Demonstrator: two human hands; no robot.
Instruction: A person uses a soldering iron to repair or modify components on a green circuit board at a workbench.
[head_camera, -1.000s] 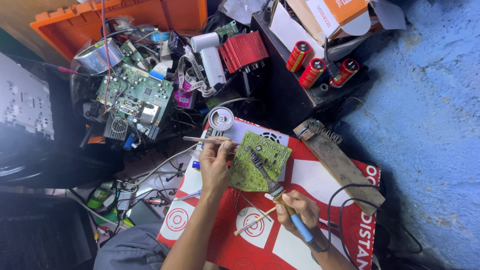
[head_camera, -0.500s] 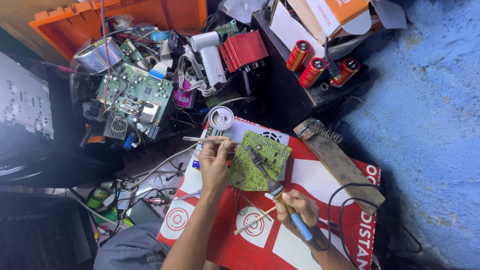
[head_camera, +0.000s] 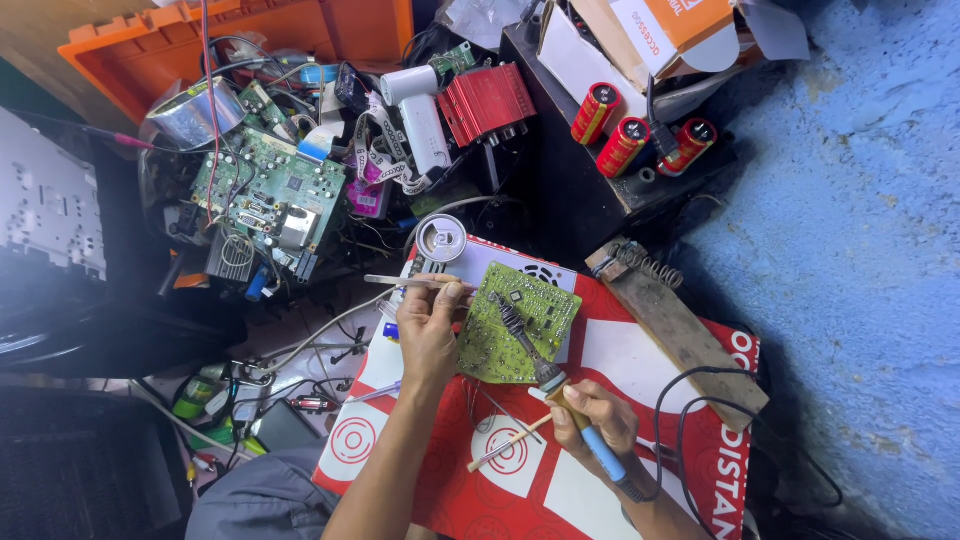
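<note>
Nearest us, our right hand (head_camera: 598, 420) is clenched around the blue handle of a soldering iron (head_camera: 560, 385), its tip resting on the green circuit board (head_camera: 520, 322). A thin wooden stick (head_camera: 508, 443) lies just beside that hand on the red and white sheet (head_camera: 640, 350). Our left hand (head_camera: 430, 330) steadies the board's left edge and pinches a slim tool (head_camera: 405, 282) between its fingers. The board lies flat on the sheet. Beyond it we see a round solder tin (head_camera: 441, 239), a wooden block with a spring (head_camera: 672, 325), a larger green board (head_camera: 268, 195), a red box (head_camera: 487, 102) and three red capacitors (head_camera: 622, 145).
</note>
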